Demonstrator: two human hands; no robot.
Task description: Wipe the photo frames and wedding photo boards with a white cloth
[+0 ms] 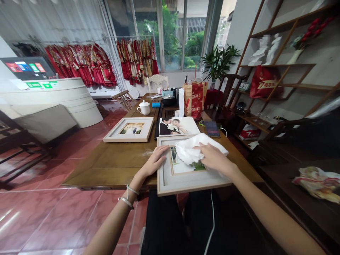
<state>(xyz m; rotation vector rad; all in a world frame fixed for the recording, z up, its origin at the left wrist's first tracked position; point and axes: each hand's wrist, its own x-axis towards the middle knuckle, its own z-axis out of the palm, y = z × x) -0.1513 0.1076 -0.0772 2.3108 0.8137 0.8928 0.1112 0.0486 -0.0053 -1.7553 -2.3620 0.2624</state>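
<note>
A light wood picture frame (186,184) with a wide white mat lies face up at the table's near edge, jutting slightly over it. My left hand (156,159) rests flat on the frame's left side, fingers stretched out. With my right hand (214,157) I grip a bunched white cloth (196,145) against the frame's upper part, covering some of the photo inside. Just behind lies a wedding photo print (183,127) of a couple. A second framed picture (130,129) lies flat farther left on the wooden table (106,166).
Behind the prints stand a white lidded mug (143,107), a small blue box (156,105), a dark pot (169,100) and a red-and-tan paper bag (195,101). A phone (212,129) with a white cable lies at the right. Shelves (287,85) line the right wall.
</note>
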